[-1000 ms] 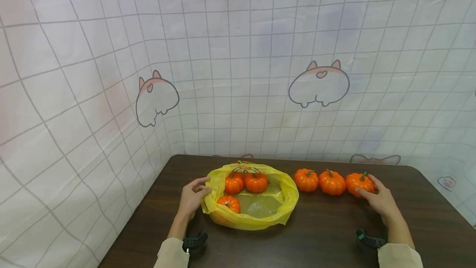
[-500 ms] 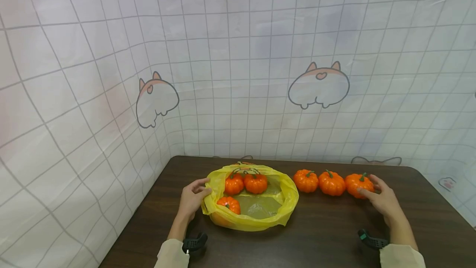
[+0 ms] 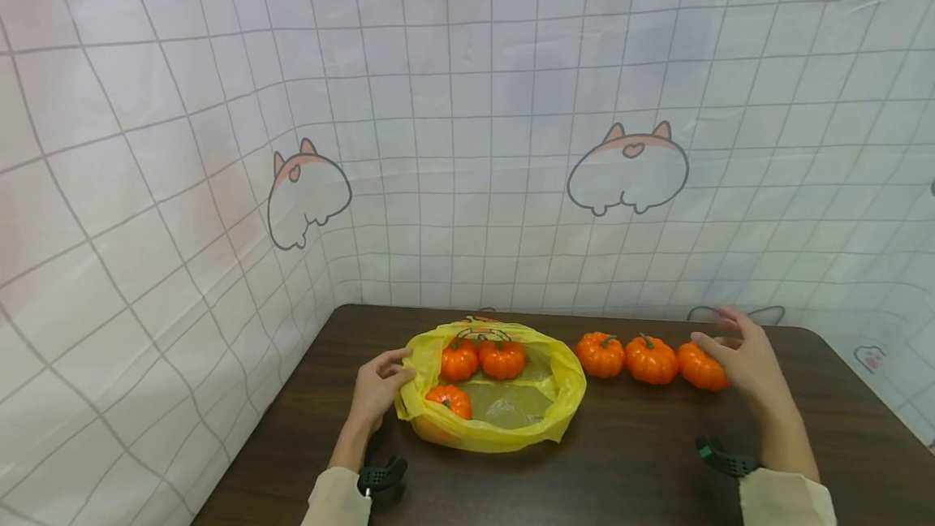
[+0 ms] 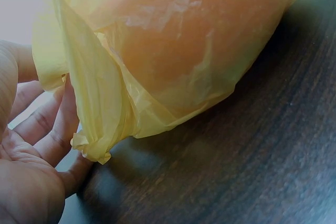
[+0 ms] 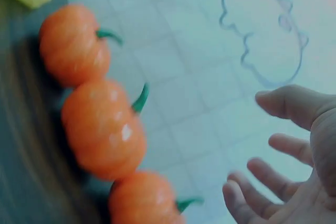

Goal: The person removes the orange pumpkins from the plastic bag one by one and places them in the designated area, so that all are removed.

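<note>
A yellow plastic bag (image 3: 504,438) lies with its mouth spread, and three small orange pumpkins (image 3: 502,360) show inside it. At the bag's left side my left hand (image 3: 377,388) pinches the rim; the left wrist view has its thumb and fingers partly behind the yellow film (image 4: 100,93). Right of the bag, three more pumpkins (image 3: 652,360) with green stems stand in a row. My right hand (image 3: 748,360) hovers over the rightmost pumpkin (image 3: 703,369), hiding its stem in the head view. Its fingers are spread, holding nothing, in the right wrist view.
Everything rests on a dark wood-grain table (image 3: 621,461). A white grid-patterned cloth (image 3: 482,209) with cartoon animals hangs behind the table and along its left side. Each wrist wears a black band device (image 3: 729,461).
My right hand has let go of the rightmost pumpkin and risen above it. The left hand keeps its place on the bag, and the pumpkins stay where they were.
</note>
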Action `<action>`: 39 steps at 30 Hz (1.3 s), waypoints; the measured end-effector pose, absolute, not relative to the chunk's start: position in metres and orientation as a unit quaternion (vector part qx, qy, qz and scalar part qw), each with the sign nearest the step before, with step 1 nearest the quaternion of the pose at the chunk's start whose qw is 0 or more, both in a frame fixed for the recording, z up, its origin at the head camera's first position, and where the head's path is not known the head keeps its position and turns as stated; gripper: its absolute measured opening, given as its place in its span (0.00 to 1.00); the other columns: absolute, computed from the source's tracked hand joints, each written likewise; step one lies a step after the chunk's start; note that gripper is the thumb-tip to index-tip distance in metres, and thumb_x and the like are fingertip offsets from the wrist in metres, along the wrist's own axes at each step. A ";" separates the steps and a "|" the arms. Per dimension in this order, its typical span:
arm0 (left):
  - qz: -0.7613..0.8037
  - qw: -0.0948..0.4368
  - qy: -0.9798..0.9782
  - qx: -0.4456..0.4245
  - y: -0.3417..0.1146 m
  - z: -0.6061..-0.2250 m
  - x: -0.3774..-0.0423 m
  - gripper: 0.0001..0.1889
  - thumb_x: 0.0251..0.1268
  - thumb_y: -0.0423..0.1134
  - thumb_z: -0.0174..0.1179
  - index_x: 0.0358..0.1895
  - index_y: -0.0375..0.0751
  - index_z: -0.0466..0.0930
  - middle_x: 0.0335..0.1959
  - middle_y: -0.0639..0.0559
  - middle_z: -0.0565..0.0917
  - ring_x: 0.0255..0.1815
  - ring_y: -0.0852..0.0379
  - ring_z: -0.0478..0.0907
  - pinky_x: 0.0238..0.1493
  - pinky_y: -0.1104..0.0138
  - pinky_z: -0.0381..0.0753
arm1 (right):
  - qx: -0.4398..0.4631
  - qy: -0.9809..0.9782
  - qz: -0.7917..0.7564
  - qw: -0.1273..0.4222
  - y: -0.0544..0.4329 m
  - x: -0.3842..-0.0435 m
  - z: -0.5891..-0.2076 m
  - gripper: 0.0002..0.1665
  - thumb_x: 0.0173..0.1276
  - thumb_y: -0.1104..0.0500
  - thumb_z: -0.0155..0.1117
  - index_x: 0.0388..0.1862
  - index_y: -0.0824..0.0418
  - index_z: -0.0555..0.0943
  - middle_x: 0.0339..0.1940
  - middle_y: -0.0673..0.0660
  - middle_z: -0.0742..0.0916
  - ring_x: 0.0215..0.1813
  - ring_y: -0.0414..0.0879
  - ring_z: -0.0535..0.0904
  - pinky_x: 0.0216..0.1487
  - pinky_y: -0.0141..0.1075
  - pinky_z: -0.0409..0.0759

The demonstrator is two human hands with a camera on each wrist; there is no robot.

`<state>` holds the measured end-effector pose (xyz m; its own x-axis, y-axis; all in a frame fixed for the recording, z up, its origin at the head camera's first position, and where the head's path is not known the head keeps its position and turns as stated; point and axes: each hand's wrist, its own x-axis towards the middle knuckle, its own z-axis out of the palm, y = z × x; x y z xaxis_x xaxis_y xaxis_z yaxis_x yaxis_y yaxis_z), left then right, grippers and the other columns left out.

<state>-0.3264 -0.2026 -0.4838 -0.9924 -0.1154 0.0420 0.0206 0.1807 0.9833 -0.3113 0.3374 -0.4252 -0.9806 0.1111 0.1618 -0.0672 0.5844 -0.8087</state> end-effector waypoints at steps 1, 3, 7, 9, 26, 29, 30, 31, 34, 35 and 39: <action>-0.640 0.053 -0.766 0.030 -0.202 -0.480 -0.323 0.21 0.69 0.30 0.64 0.64 0.36 0.81 0.37 0.43 0.88 0.33 0.58 0.81 0.34 0.69 0.81 | -0.001 -0.887 0.450 0.106 0.332 -0.311 -0.421 0.50 0.76 0.41 0.60 0.84 0.63 0.50 0.76 0.78 0.63 0.66 0.67 0.71 0.50 0.40 0.82; -0.641 0.055 -0.765 0.025 -0.201 -0.476 -0.319 0.20 0.69 0.30 0.64 0.63 0.34 0.80 0.36 0.44 0.87 0.32 0.59 0.81 0.33 0.70 0.81 | 0.023 -0.890 0.438 0.122 0.321 -0.310 -0.412 0.47 0.77 0.42 0.60 0.83 0.63 0.54 0.73 0.75 0.70 0.62 0.60 0.74 0.43 0.29 0.78; -0.641 0.059 -0.765 0.022 -0.201 -0.474 -0.317 0.20 0.69 0.30 0.64 0.63 0.33 0.80 0.37 0.43 0.87 0.32 0.59 0.81 0.33 0.70 0.81 | 0.070 -0.894 0.417 0.146 0.295 -0.307 -0.400 0.41 0.77 0.45 0.61 0.80 0.62 0.62 0.65 0.69 0.78 0.59 0.57 0.78 0.46 0.31 0.78; -0.641 0.059 -0.765 0.024 -0.201 -0.474 -0.318 0.20 0.68 0.30 0.64 0.63 0.34 0.81 0.37 0.43 0.87 0.32 0.59 0.81 0.33 0.70 0.81 | 0.095 -0.892 0.415 0.153 0.281 -0.306 -0.396 0.37 0.77 0.47 0.62 0.78 0.61 0.66 0.63 0.68 0.81 0.58 0.59 0.80 0.49 0.36 0.81; -0.631 0.062 -0.772 0.038 -0.202 -0.490 -0.329 0.20 0.69 0.31 0.64 0.63 0.39 0.82 0.40 0.40 0.88 0.32 0.59 0.81 0.33 0.70 0.81 | 0.236 -0.859 0.444 0.094 0.158 -0.308 -0.422 0.27 0.70 0.57 0.71 0.67 0.57 0.77 0.58 0.60 0.83 0.52 0.54 0.83 0.53 0.47 0.83; -0.632 0.066 -0.771 0.037 -0.205 -0.502 -0.337 0.19 0.69 0.33 0.66 0.62 0.42 0.83 0.40 0.42 0.88 0.33 0.58 0.82 0.33 0.69 0.82 | 0.262 -0.854 0.444 0.068 0.138 -0.305 -0.432 0.27 0.68 0.58 0.72 0.65 0.59 0.78 0.57 0.60 0.83 0.52 0.57 0.83 0.50 0.43 0.84; -0.632 0.066 -0.771 0.037 -0.206 -0.505 -0.338 0.19 0.68 0.34 0.66 0.62 0.43 0.83 0.39 0.43 0.88 0.33 0.58 0.82 0.34 0.69 0.82 | 0.272 -0.853 0.443 0.058 0.132 -0.304 -0.436 0.27 0.68 0.59 0.71 0.65 0.60 0.78 0.57 0.61 0.82 0.52 0.58 0.83 0.49 0.41 0.84; -0.632 0.066 -0.771 0.036 -0.207 -0.508 -0.340 0.19 0.68 0.34 0.66 0.61 0.44 0.84 0.39 0.44 0.88 0.34 0.57 0.82 0.34 0.68 0.82 | 0.277 -0.853 0.440 0.050 0.126 -0.303 -0.439 0.27 0.68 0.59 0.72 0.65 0.60 0.78 0.57 0.61 0.82 0.52 0.58 0.83 0.48 0.39 0.84; -0.632 0.067 -0.771 0.032 -0.208 -0.508 -0.340 0.18 0.68 0.35 0.67 0.60 0.46 0.84 0.38 0.45 0.88 0.34 0.57 0.83 0.35 0.68 0.83 | 0.296 -0.850 0.435 0.027 0.110 -0.300 -0.449 0.27 0.68 0.58 0.72 0.64 0.61 0.78 0.57 0.62 0.82 0.51 0.57 0.83 0.45 0.32 0.82; -0.632 0.067 -0.771 0.033 -0.208 -0.507 -0.339 0.18 0.68 0.35 0.67 0.60 0.46 0.85 0.39 0.46 0.88 0.34 0.57 0.82 0.34 0.68 0.83 | 0.303 -0.849 0.433 0.019 0.105 -0.299 -0.452 0.27 0.68 0.57 0.72 0.64 0.61 0.78 0.57 0.62 0.82 0.52 0.57 0.83 0.45 0.32 0.82; -0.635 0.066 -0.769 0.032 -0.207 -0.505 -0.338 0.19 0.67 0.36 0.68 0.61 0.44 0.84 0.40 0.44 0.88 0.34 0.58 0.82 0.34 0.69 0.82 | 0.316 -0.846 0.429 -0.007 0.087 -0.294 -0.461 0.26 0.68 0.57 0.72 0.63 0.58 0.79 0.56 0.59 0.82 0.52 0.56 0.82 0.46 0.32 0.82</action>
<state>-0.3376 -0.2067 -0.5052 -0.9892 -0.1330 0.0612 0.0349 0.1922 0.9807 -0.2944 0.0871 -0.4607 -0.8001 -0.5407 0.2599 -0.5294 0.4327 -0.7297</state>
